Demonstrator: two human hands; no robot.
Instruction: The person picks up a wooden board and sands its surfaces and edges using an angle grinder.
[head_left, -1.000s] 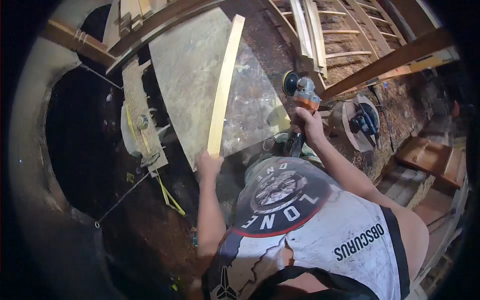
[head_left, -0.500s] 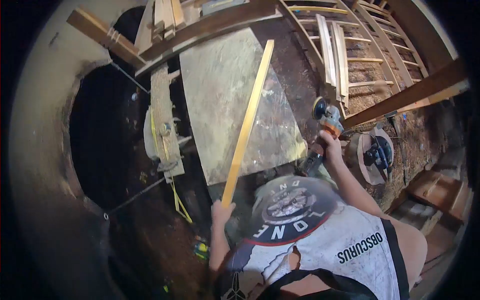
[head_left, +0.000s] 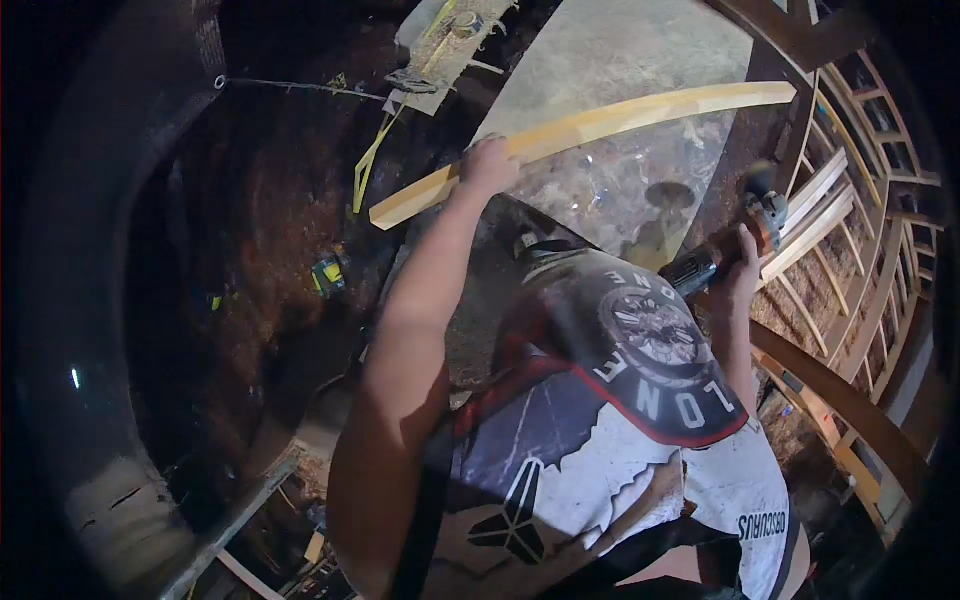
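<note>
Fingers of the left hand (head_left: 490,165) are clamped over a squared wooden strip (head_left: 640,118) nearer its left end, a short length projecting past the grip. Strip extends across the view of a stained flat sheet (head_left: 625,55); contact between the two cannot be determined. Right hand (head_left: 740,268) is wrapped around an orange-and-grey angle grinder (head_left: 768,222), finger detail partly hidden, disc blurred. Pale timber lengths (head_left: 825,205) lie beyond the grinder. Yellow strap (head_left: 370,168) hangs left of the strip.
</note>
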